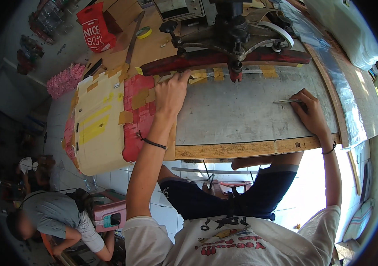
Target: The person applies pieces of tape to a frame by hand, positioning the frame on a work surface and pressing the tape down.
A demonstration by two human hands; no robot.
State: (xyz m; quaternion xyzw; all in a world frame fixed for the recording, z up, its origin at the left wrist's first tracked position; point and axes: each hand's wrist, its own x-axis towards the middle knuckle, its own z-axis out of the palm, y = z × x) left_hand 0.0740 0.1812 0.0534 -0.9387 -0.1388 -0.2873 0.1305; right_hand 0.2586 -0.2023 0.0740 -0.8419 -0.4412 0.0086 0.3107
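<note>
Grey tabletop (233, 115) spreads before the person, a red bar (167, 64) just beyond the left hand (170, 94). That hand's fingers curl beside the yellow tape (198, 76); whether they grip anything, I can't tell. The right hand (307, 111), nearly closed, pinches a slim tool (281, 101). Close work along the taped edge seems underway; using the tool there would call for a leftward reach.

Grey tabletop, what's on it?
Brown tape lines the far edge of the grey tabletop; the right hand, with a thin metal tool, is over it, and the left hand at its left side. The red bar hides what's behind it.
</note>
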